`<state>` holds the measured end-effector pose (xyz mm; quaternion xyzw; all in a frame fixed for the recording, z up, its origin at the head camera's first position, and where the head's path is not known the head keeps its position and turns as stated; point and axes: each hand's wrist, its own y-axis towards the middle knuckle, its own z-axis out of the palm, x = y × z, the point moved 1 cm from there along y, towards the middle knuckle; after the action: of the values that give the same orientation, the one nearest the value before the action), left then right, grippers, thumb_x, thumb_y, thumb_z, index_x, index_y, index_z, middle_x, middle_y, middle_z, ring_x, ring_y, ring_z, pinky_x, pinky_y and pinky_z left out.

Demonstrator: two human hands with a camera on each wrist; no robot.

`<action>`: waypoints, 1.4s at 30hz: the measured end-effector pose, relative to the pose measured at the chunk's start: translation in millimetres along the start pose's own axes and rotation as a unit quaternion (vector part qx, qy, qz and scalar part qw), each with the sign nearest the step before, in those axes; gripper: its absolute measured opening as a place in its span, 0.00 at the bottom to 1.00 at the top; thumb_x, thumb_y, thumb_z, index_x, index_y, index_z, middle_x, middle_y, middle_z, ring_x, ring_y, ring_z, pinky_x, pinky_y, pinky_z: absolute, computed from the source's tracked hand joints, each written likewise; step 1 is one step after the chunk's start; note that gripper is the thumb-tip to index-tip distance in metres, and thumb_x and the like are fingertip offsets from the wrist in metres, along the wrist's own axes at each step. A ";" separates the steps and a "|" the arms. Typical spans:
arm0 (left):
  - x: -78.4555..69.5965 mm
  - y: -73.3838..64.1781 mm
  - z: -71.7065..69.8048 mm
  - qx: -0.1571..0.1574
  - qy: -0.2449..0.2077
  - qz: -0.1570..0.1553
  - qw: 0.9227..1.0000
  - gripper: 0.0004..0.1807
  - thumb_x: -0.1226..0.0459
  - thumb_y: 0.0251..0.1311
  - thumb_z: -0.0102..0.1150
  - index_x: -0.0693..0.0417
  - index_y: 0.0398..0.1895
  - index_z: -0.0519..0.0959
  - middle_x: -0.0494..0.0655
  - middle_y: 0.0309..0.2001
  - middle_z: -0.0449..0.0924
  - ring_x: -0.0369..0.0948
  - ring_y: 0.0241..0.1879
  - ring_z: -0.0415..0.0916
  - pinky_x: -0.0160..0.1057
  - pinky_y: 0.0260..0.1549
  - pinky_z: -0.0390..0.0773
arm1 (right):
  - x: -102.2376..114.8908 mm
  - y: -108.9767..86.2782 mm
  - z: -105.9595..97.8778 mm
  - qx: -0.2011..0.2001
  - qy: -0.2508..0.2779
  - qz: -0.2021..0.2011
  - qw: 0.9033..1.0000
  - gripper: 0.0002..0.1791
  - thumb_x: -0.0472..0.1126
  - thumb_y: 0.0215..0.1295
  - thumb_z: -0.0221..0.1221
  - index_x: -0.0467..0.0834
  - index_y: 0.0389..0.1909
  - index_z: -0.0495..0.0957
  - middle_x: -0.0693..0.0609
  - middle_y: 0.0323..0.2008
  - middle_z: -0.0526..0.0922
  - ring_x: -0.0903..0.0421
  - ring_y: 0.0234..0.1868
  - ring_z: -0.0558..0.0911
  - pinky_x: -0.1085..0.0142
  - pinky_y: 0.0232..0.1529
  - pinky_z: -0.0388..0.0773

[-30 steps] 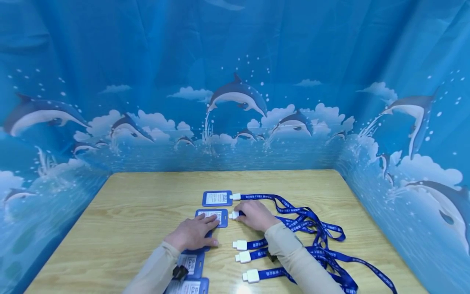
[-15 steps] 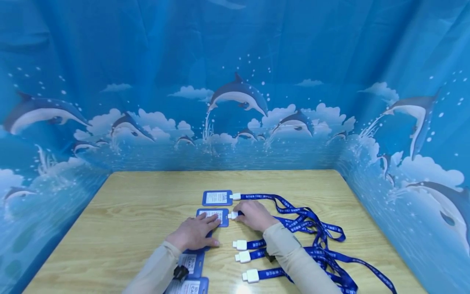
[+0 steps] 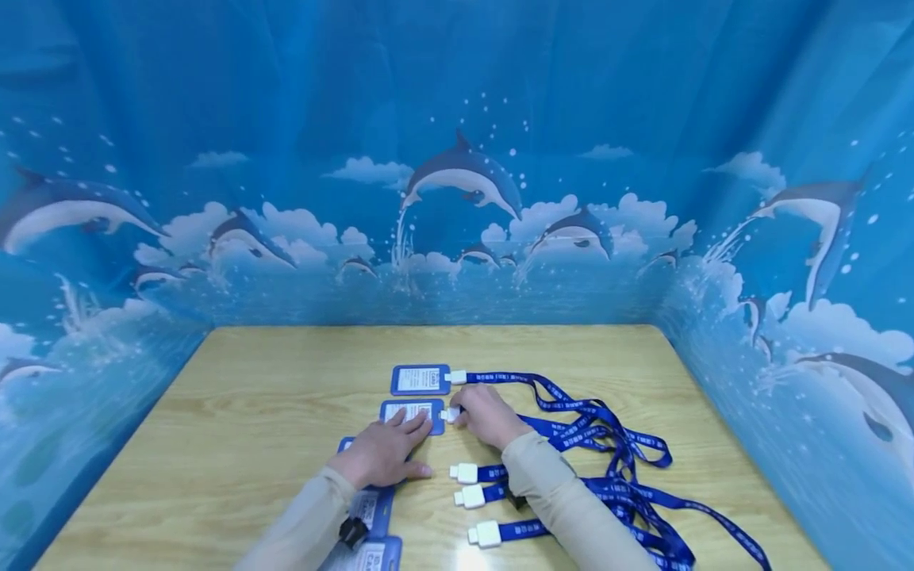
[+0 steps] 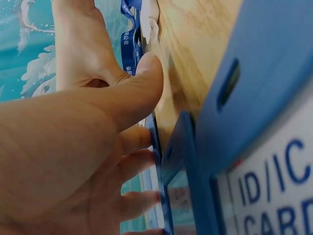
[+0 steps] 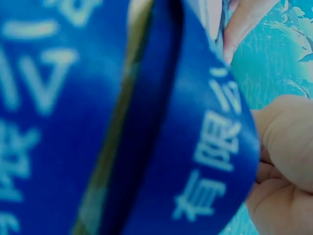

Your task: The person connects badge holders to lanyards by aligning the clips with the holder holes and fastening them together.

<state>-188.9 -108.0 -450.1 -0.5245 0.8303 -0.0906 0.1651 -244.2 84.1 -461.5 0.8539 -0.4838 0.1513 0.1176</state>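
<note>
In the head view my left hand (image 3: pixel 385 452) lies with fingers spread on a blue ID card holder (image 3: pixel 438 418), second from the back, pressing it flat. My right hand (image 3: pixel 488 415) pinches the white clip (image 3: pixel 450 415) of a blue lanyard just right of that holder. The clip's tip meets the holder's slotted end; whether it sits in the slot is too small to tell. In the left wrist view the thumb (image 4: pixel 142 88) stands apart from the fingers. A lanyard strap (image 5: pixel 215 137) covers much of the right wrist view and hides the right fingertips.
A card holder (image 3: pixel 420 380) at the back has a lanyard clip (image 3: pixel 457 377) at its slot. Several more holders (image 3: pixel 371 511) lie under and before my left arm. Loose white clips (image 3: pixel 469 497) and tangled straps (image 3: pixel 628 460) lie on the wooden table (image 3: pixel 236 444).
The clip in my right hand has moved slightly left, closing the small gap to the holder's slotted end. My left hand stays on the holder. The head view has shifted a little.
</note>
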 end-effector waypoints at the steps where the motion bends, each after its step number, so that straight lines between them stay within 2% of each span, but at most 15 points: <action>1: 0.2 0.1 -1.1 -0.001 0.000 0.001 1.000 0.45 0.34 0.63 0.53 0.43 0.79 0.60 0.43 0.80 0.54 0.54 0.79 0.50 0.60 0.75 0.58 | 1.0 1.2 -0.5 -0.001 0.003 0.004 1.000 0.15 0.36 0.58 0.71 0.39 0.47 0.86 0.45 0.47 0.88 0.48 0.52 0.85 0.56 0.58 0.82; 5: 2.0 1.4 -7.5 0.001 0.003 0.000 1.000 0.46 0.34 0.63 0.54 0.43 0.79 0.59 0.42 0.80 0.54 0.54 0.79 0.49 0.60 0.76 0.57 | 5.2 5.1 -2.9 -0.006 0.015 0.022 1.000 0.15 0.35 0.59 0.70 0.39 0.48 0.86 0.45 0.47 0.87 0.47 0.52 0.84 0.55 0.60 0.82; 11: 1.4 8.6 -8.7 -0.001 0.004 0.020 1.000 0.44 0.35 0.65 0.53 0.44 0.79 0.59 0.41 0.80 0.53 0.54 0.79 0.49 0.58 0.75 0.59 | 0.6 3.9 -3.8 0.004 0.019 0.059 0.998 0.16 0.36 0.61 0.68 0.39 0.51 0.85 0.44 0.50 0.86 0.47 0.55 0.83 0.54 0.62 0.80; 17: -0.8 18.0 -11.6 0.008 -0.002 0.017 1.000 0.43 0.34 0.65 0.52 0.44 0.78 0.60 0.41 0.80 0.55 0.54 0.79 0.50 0.58 0.74 0.61 | -7.0 -1.1 -6.3 0.012 0.008 0.054 0.998 0.20 0.38 0.63 0.68 0.39 0.56 0.82 0.42 0.56 0.83 0.44 0.61 0.80 0.51 0.66 0.77; 21: 0.5 25.5 -17.2 0.013 -0.004 0.005 1.000 0.44 0.33 0.64 0.51 0.42 0.79 0.59 0.40 0.80 0.53 0.52 0.80 0.48 0.58 0.75 0.58 | -15.7 -8.4 -13.9 -0.011 -0.002 0.058 0.998 0.23 0.38 0.64 0.67 0.40 0.60 0.80 0.41 0.61 0.80 0.42 0.66 0.76 0.47 0.70 0.72; 26: 2.9 30.8 -19.8 0.019 -0.009 0.006 1.000 0.46 0.33 0.64 0.52 0.41 0.80 0.56 0.39 0.81 0.49 0.52 0.81 0.44 0.59 0.76 0.56 | -26.1 -29.1 -24.6 -0.037 -0.001 0.068 0.997 0.19 0.38 0.65 0.67 0.42 0.56 0.83 0.45 0.56 0.84 0.45 0.61 0.80 0.49 0.66 0.76; 30: 4.4 32.0 -19.5 0.016 -0.018 0.006 1.000 0.45 0.33 0.65 0.49 0.41 0.80 0.54 0.40 0.82 0.47 0.52 0.81 0.42 0.59 0.77 0.53 | -29.9 -46.1 -29.7 -0.044 -0.023 0.043 0.998 0.15 0.40 0.65 0.67 0.44 0.52 0.85 0.49 0.49 0.87 0.50 0.54 0.83 0.53 0.60 0.81; 34: 4.4 28.2 -20.4 -0.009 -0.027 0.028 0.999 0.42 0.37 0.70 0.47 0.46 0.80 0.54 0.44 0.82 0.47 0.53 0.81 0.42 0.59 0.77 0.53 | -27.2 -60.4 -30.0 -0.043 -0.039 0.022 0.998 0.15 0.42 0.64 0.69 0.45 0.50 0.86 0.51 0.48 0.88 0.53 0.51 0.84 0.56 0.57 0.83; 37: 3.8 20.9 -23.0 -0.041 -0.031 0.050 0.997 0.39 0.42 0.73 0.47 0.50 0.79 0.56 0.48 0.81 0.49 0.55 0.80 0.44 0.60 0.76 0.54 | -21.0 -68.8 -27.6 -0.035 -0.042 -0.004 0.998 0.14 0.43 0.65 0.67 0.46 0.50 0.86 0.51 0.48 0.88 0.53 0.51 0.85 0.56 0.57 0.83; 39: 3.2 14.5 -25.4 -0.065 -0.031 0.058 0.996 0.36 0.44 0.74 0.47 0.52 0.78 0.59 0.50 0.80 0.51 0.55 0.80 0.47 0.61 0.76 0.56 | -16.5 -72.7 -24.5 -0.022 -0.038 -0.025 0.999 0.14 0.44 0.66 0.66 0.45 0.51 0.85 0.52 0.48 0.88 0.54 0.50 0.85 0.56 0.57 0.83; 42: 1.9 4.4 -28.1 -0.098 -0.036 0.059 0.993 0.33 0.46 0.76 0.46 0.52 0.77 0.62 0.51 0.79 0.55 0.55 0.79 0.51 0.62 0.74 0.59 | -10.2 -77.5 -18.8 0.014 -0.029 -0.052 0.998 0.20 0.51 0.66 0.66 0.46 0.55 0.83 0.52 0.52 0.86 0.55 0.53 0.84 0.57 0.59 0.82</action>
<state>-203.6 -108.4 -425.8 -0.4913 0.8582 0.0199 0.1474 -185.0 137.7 -452.1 0.8835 -0.4400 0.1266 0.0988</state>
